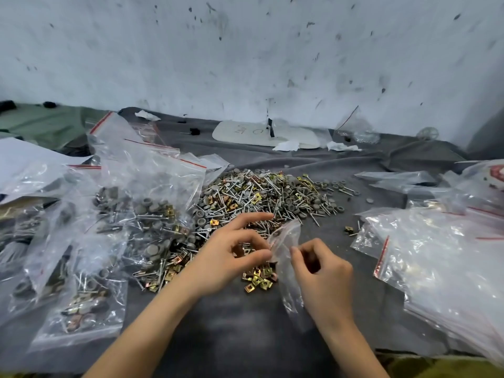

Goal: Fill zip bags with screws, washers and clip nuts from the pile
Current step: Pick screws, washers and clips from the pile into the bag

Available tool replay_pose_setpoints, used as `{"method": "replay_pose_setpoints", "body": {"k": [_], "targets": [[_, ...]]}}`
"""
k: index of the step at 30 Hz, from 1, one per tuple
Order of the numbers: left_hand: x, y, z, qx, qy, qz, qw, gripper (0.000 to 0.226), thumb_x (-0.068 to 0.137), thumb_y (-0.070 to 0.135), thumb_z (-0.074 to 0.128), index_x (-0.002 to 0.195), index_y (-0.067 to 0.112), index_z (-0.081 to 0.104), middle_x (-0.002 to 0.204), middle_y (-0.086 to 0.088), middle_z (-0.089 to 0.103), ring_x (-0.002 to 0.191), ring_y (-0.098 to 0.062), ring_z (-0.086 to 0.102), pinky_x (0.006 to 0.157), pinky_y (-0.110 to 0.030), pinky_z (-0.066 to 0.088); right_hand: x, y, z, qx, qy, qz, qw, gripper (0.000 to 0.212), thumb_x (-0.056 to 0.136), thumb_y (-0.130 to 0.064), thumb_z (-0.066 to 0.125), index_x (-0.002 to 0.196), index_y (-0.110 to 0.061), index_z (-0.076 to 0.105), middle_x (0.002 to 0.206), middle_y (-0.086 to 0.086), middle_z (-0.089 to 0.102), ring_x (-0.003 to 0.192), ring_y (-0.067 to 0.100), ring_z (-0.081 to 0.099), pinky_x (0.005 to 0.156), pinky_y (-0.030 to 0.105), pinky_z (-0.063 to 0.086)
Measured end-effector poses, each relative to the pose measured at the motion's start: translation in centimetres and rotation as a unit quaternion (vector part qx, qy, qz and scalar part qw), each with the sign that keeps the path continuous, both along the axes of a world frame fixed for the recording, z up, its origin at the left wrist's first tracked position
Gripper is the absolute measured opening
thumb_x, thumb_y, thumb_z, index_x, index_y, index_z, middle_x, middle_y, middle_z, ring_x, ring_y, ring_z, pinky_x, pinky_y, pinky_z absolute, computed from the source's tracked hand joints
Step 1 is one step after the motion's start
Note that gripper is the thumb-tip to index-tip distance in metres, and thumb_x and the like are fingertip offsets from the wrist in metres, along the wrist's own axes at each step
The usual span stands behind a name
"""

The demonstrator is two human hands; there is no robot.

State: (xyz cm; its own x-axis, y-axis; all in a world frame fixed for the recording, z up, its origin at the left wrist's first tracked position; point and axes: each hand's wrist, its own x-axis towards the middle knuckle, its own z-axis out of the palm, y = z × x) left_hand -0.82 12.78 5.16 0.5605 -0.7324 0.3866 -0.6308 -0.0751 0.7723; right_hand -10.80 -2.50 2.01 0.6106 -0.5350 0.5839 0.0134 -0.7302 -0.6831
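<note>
1. Pinches one lip of the bag (285,237) with the left hand (231,257), thumb to fingertip.
2. Pinches the other lip with the right hand (324,276), fingers curled.
3. Points the mouth toward the pile (272,197) just beyond; left hand nearer.

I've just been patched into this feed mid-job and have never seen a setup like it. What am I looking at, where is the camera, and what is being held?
There is no machine here. It is one picture from a camera worn on a person's head, looking forward and down at their two bare hands. The left hand and the right hand both pinch a small clear zip bag between them. Just beyond the hands, on a grey cloth, lies the pile of screws, washers and gold clip nuts. Filled bags are heaped on the left, and a stack of empty bags lies on the right.
</note>
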Motion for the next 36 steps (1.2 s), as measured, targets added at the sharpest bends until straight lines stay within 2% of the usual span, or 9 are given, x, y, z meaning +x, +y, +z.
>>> {"method": "replay_pose_setpoints", "body": {"k": [4, 6, 9, 14, 19, 24, 27, 32, 36], "targets": [[0.7, 1.5, -0.6, -0.027, -0.001, -0.001, 1.000, 0.008, 0.082, 0.024, 0.075, 0.075, 0.022, 0.074, 0.126, 0.021, 0.059, 0.087, 0.005, 0.060, 0.073, -0.007, 0.041, 0.2, 1.0, 0.6, 0.065, 0.014, 0.081, 0.994, 0.028, 0.084, -0.035, 0.067, 0.062, -0.019, 0.058, 0.053, -0.005, 0.057, 0.050, 0.007, 0.050, 0.049, 0.017, 0.037], [1.3, 2.7, -0.7, -0.069, 0.105, -0.004, 0.992, 0.016, 0.083, 0.024, 0.070, 0.068, 0.022, 0.073, 0.109, 0.008, 0.068, 0.078, -0.006, 0.063, 0.065, -0.016, 0.047, 0.4, 0.8, 0.8, 0.121, 0.013, 0.103, 0.987, 0.036, 0.085, -0.044, 0.060, 0.061, -0.016, 0.059, 0.054, 0.002, 0.057, 0.049, 0.014, 0.049, 0.051, 0.025, 0.040], [1.7, 4.0, -1.1, -0.106, 0.259, -0.025, 0.960, 0.021, 0.084, 0.030, 0.065, 0.066, 0.021, 0.067, 0.073, -0.003, 0.066, 0.056, -0.014, 0.054, 0.050, -0.023, 0.041, 1.0, -0.4, 0.4, 0.120, 0.058, 0.081, 0.988, 0.026, 0.089, -0.028, 0.063, 0.064, -0.022, 0.060, 0.055, -0.005, 0.058, 0.053, 0.007, 0.052, 0.054, 0.020, 0.041], [0.8, 4.1, -2.9, -0.056, 0.159, -0.022, 0.985, 0.016, 0.089, 0.018, 0.057, 0.077, 0.010, 0.063, 0.067, 0.001, 0.062, 0.062, -0.003, 0.054, 0.061, -0.012, 0.041, 2.1, 0.0, -1.2, 0.036, 0.233, 0.122, 0.964, 0.014, 0.080, -0.023, 0.073, 0.089, -0.030, 0.065, 0.088, -0.014, 0.063, 0.080, 0.003, 0.057, 0.073, 0.015, 0.042], [0.3, 3.6, -3.5, -0.111, 0.029, 0.065, 0.991, 0.016, 0.075, 0.024, 0.040, 0.065, 0.014, 0.045, 0.067, -0.006, 0.050, 0.066, -0.021, 0.046, 0.063, -0.033, 0.036, 2.7, -0.6, -0.9, 0.056, 0.213, 0.100, 0.970, 0.011, 0.082, -0.026, 0.072, 0.089, -0.031, 0.066, 0.086, -0.012, 0.060, 0.072, 0.000, 0.053, 0.063, 0.007, 0.038], [0.1, 2.9, -3.8, -0.108, -0.104, 0.080, 0.985, 0.016, 0.077, 0.013, 0.033, 0.069, 0.027, 0.036, 0.070, -0.001, 0.048, 0.068, -0.012, 0.047, 0.062, -0.022, 0.036, 3.5, -0.6, -0.4, 0.008, 0.264, 0.098, 0.959, 0.011, 0.084, -0.020, 0.069, 0.085, -0.027, 0.062, 0.084, -0.013, 0.054, 0.074, 0.003, 0.050, 0.070, 0.019, 0.040], [0.2, 2.4, -3.8, -0.102, -0.077, 0.050, 0.990, 0.018, 0.078, 0.017, 0.033, 0.070, 0.034, 0.036, 0.069, -0.003, 0.047, 0.067, -0.020, 0.046, 0.061, -0.035, 0.036, 3.5, -0.8, -0.5, 0.005, 0.246, 0.096, 0.964, 0.010, 0.084, -0.016, 0.068, 0.084, -0.026, 0.065, 0.082, -0.013, 0.056, 0.072, 0.004, 0.052, 0.065, 0.015, 0.038], [0.0, 2.6, -4.0, -0.112, -0.077, -0.004, 0.991, 0.016, 0.076, 0.021, 0.034, 0.069, 0.034, 0.031, 0.067, 0.004, 0.039, 0.063, -0.013, 0.037, 0.058, -0.028, 0.028, 2.9, -0.9, 0.1, 0.092, 0.181, 0.083, 0.976, 0.015, 0.079, -0.006, 0.067, 0.076, -0.020, 0.068, 0.073, -0.006, 0.065, 0.069, 0.009, 0.058, 0.061, 0.008, 0.040], [-0.3, 2.7, -3.9, -0.103, -0.114, -0.031, 0.988, 0.011, 0.080, 0.025, 0.031, 0.073, 0.033, 0.029, 0.068, 0.003, 0.038, 0.063, -0.015, 0.037, 0.057, -0.029, 0.029, 2.1, -0.7, 2.6, 0.198, 0.105, 0.137, 0.965, 0.014, 0.080, -0.009, 0.065, 0.071, -0.019, 0.065, 0.058, -0.009, 0.058, 0.060, 0.011, 0.052, 0.060, 0.024, 0.041]]}}
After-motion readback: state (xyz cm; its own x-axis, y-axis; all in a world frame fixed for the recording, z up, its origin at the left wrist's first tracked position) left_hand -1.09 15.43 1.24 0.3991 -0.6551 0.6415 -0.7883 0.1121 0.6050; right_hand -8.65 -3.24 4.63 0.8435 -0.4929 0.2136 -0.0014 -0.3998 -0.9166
